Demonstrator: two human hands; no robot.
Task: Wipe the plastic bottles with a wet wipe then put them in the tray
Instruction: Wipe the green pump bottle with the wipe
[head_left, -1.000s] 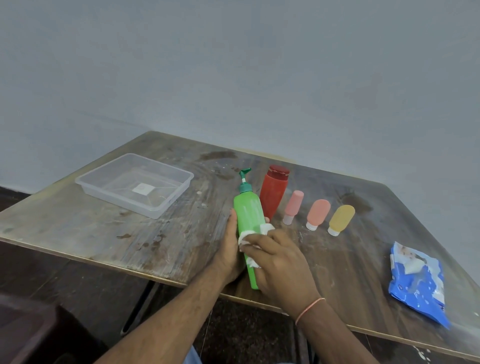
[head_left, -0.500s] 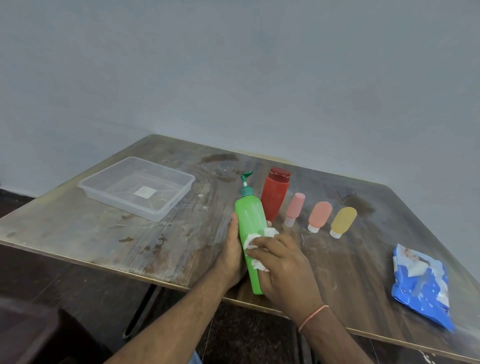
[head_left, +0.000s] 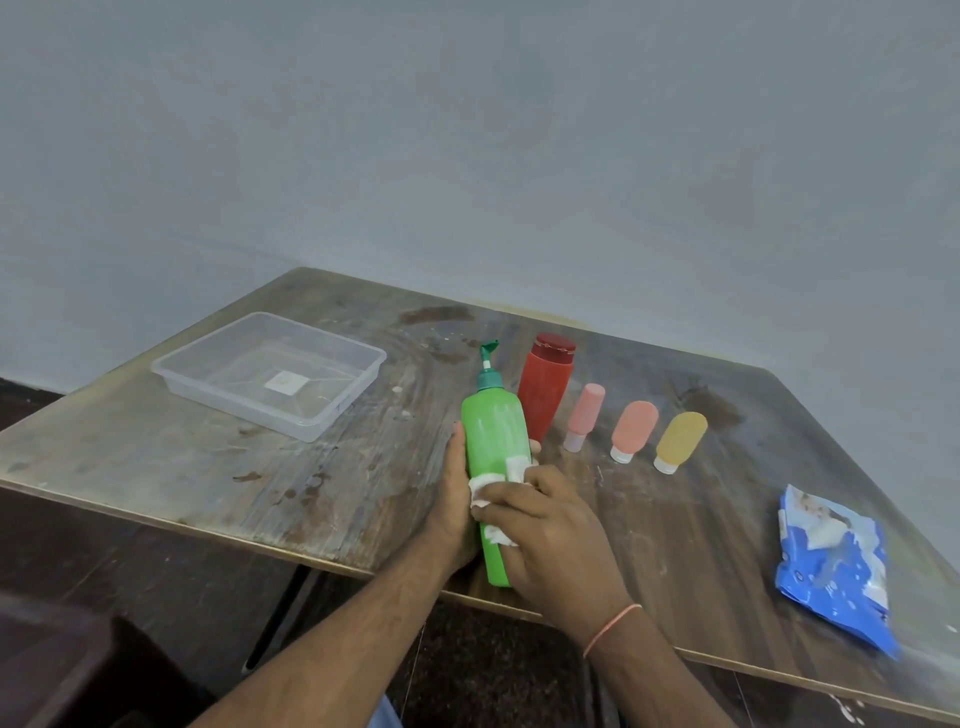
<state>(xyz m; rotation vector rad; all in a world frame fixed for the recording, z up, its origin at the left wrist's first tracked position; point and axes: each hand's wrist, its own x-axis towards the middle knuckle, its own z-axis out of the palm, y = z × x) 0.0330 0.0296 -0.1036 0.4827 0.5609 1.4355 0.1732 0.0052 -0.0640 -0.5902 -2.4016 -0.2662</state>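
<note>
At the desk's (head_left: 218, 467) near edge in the head view, the left hand (head_left: 454, 499) is gripping the green pump bottle (head_left: 493, 431), fingers wrapped behind it, while the right hand (head_left: 550, 540) is pressing the wet wipe (head_left: 491, 486), now slightly higher up the body than before. Wiping is continuing; the tray (head_left: 358, 397) is holding no bottles. The bottle's base is hidden by the right hand.

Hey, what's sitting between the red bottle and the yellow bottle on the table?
In the head view, two small bottles lie between the red bottle and the yellow bottle: a slim pink bottle, then a wider salmon bottle.
</note>
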